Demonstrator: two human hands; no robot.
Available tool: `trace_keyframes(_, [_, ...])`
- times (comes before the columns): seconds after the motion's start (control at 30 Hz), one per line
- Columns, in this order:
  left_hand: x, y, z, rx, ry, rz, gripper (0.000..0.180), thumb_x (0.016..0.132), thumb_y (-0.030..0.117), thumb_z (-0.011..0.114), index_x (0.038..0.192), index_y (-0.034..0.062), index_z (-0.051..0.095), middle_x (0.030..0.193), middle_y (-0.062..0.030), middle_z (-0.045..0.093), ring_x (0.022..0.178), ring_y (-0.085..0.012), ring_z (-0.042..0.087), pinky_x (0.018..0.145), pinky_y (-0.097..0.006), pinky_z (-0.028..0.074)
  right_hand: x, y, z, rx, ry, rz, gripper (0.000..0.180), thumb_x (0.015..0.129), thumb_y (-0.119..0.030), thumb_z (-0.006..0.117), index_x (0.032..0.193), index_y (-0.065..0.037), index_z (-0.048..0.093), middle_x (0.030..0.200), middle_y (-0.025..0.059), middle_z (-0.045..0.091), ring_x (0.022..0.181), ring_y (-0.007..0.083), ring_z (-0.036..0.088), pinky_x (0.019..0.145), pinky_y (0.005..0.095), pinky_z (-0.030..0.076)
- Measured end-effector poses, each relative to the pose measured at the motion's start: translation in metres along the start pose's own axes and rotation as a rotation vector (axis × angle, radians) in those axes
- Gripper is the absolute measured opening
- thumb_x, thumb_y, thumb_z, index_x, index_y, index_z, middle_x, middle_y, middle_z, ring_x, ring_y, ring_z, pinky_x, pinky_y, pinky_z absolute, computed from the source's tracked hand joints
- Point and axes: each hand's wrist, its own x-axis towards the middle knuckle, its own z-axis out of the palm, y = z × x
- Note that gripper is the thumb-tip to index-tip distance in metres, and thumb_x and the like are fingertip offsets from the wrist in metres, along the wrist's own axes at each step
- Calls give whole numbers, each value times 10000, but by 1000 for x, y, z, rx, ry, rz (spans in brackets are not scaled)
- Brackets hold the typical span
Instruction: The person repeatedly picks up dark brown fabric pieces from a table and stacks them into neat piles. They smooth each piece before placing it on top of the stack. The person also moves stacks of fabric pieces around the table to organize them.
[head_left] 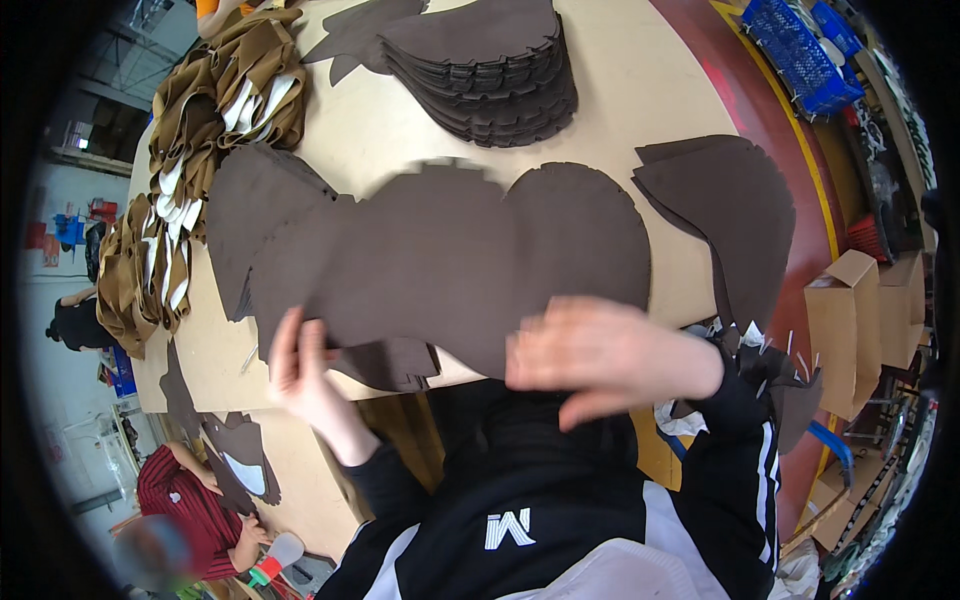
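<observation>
A wide, dark brown sheet piece (430, 260) with a wavy, notched outline stretches across the table in front of me. Its far edge is smeared by motion. My left hand (305, 375) is at its near left edge, with thumb and fingers closed on the material. Over the near right part, my right hand (610, 355) is blurred, fingers stretched to the left and thumb apart. More brown pieces lie beneath: a rounded one (590, 215) at the right, one (265, 205) at the left and a notched edge (395, 362) near me.
A thick stack of dark brown pieces (480, 75) stands at the far side. Brown pieces with white parts (240, 90) are heaped left; curved pieces (740, 210) overhang the right edge. Beyond are cardboard boxes (845, 330) and a blue crate (800, 55). A person in red (190, 505) works lower left.
</observation>
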Motion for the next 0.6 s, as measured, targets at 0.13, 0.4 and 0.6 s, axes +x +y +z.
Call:
trace_keyframes(0.13, [61,-46,-75,502,171,71,367,950,123,729,1302,26,698,1144,-106,728,993,-166,662,893,-320,526,-1,57,-12,-448,328,463,744,974,-506,610,1515,-22,451,1555,194,469,1449,364,431,1208,492,318])
trace_keyframes(0.4, [10,-33,-14,285,-345,311,317,928,100,728,1237,29,707,1399,-158,623,1359,-287,538,1176,-435,370,-5,33,57,-397,-62,253,888,957,-625,550,1515,52,411,1618,212,374,1500,327,372,1236,471,280])
trace_keyframes(0.6, [-33,-9,58,500,-717,606,433,856,178,797,1241,14,687,1364,-120,640,1280,-325,576,1077,-421,429,-20,6,70,-11,-151,134,846,956,-569,590,1518,37,409,1598,207,402,1476,323,411,1211,450,335])
